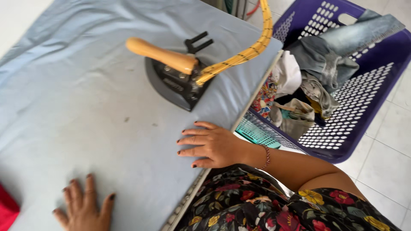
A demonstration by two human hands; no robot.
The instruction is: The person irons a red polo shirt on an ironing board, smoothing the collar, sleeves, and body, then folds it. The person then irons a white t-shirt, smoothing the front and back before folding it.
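- Nearest: floral dress (274, 209) along the bottom edge, pressed against the desk's near edge.
- Left hand (85, 207) lies flat on the pale blue cloth (77, 107), fingers spread, grip released, holding nothing. A red fabric (7, 209) corner shows just beside it at the frame edge.
- Right hand (209, 145) also rests palm down on the cloth, close to the desk (201, 179) edge, fingers pointing toward the desk's middle; grip released and empty. A beaded bracelet (267, 156) sits on the wrist.
- The iron (177, 81) stands on the cloth beyond the right hand, apart from it, sole down. Its wooden handle (160, 55) runs diagonally, free end pointing away to the far left, cord end toward the basket side.
- Right hand is clearly nearer the iron than the left.
- Yellow braided cord (248, 51) arcs up from the iron's rear and off the top.
- Open cloth stretches left of the iron; the desk edge lies close on the other side.
- Farthest: purple laundry basket (364, 128) on the tiled floor, with crumpled clothes (325, 68) inside.
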